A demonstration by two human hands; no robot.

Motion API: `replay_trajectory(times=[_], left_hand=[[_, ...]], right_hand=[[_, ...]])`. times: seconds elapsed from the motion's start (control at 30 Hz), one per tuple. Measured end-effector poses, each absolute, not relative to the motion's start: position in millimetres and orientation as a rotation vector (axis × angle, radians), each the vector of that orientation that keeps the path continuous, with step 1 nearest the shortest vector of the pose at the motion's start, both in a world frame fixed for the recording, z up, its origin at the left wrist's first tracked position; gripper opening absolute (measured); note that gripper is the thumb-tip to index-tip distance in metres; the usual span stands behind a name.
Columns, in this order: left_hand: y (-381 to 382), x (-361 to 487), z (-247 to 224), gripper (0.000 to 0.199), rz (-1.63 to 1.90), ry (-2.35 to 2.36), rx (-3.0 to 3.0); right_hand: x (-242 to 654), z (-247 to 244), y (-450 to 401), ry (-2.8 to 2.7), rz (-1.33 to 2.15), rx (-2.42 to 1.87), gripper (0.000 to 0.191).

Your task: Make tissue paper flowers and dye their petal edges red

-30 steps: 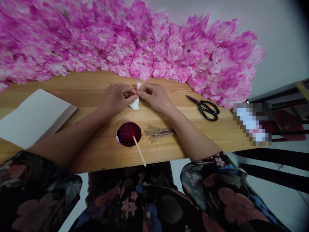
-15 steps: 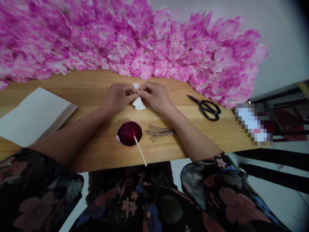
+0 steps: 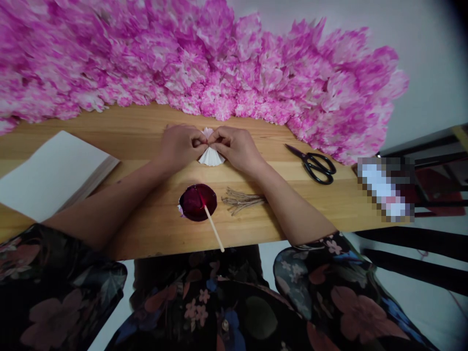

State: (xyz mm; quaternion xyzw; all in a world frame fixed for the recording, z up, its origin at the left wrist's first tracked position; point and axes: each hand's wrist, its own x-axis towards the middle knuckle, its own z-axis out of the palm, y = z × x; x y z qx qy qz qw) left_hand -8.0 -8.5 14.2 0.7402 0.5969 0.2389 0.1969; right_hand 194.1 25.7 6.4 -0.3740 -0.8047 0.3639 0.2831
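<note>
A white pleated paper point(image 3: 211, 157) is pinched at its middle between both hands, fanned out below the fingers with a smaller part showing above them. My left hand point(image 3: 183, 146) closes on it from the left, thumb and fingertips together. From the right, my right hand point(image 3: 236, 146) grips the same spot, its fingertips touching those of the left. Nearer to me sits a dish of dark red liquid point(image 3: 193, 202) with a wooden stick point(image 3: 214, 229) resting in it. Beside the dish, a bundle of thin brown stems point(image 3: 241, 200) lies partly behind my right forearm.
Black scissors point(image 3: 316, 165) lie on the wooden table point(image 3: 146, 239) at the right. A stack of white paper point(image 3: 54, 175) is at the left. Pink and white flowers point(image 3: 219, 63) line the back edge. A blurred-out object point(image 3: 385, 190) sits at the right end.
The lower part of the white paper has spread into a wider, pleated fan. Both hands remain in nearly the same place, with the fingers slightly shifted.
</note>
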Motion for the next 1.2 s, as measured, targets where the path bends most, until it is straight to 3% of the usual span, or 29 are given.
replay_trajectory(times=[0.57, 0.9, 1.2], left_hand=[[-9.6, -10.6, 17.2, 0.019, 0.666, 1.659, 2.068], [-11.0, -10.7, 20.9, 0.009, 0.679, 1.682, 1.929], [-10.5, -8.3, 20.9, 0.010, 0.699, 1.630, 2.015]], right_hand=[[199.3, 5.7, 30.8, -2.392, 0.691, -0.847, 0.008], [199.8, 7.6, 31.5, -2.482, 0.654, -0.900, 0.010], [208.1, 6.8, 39.9, -2.305, 0.853, -0.856, 0.012]])
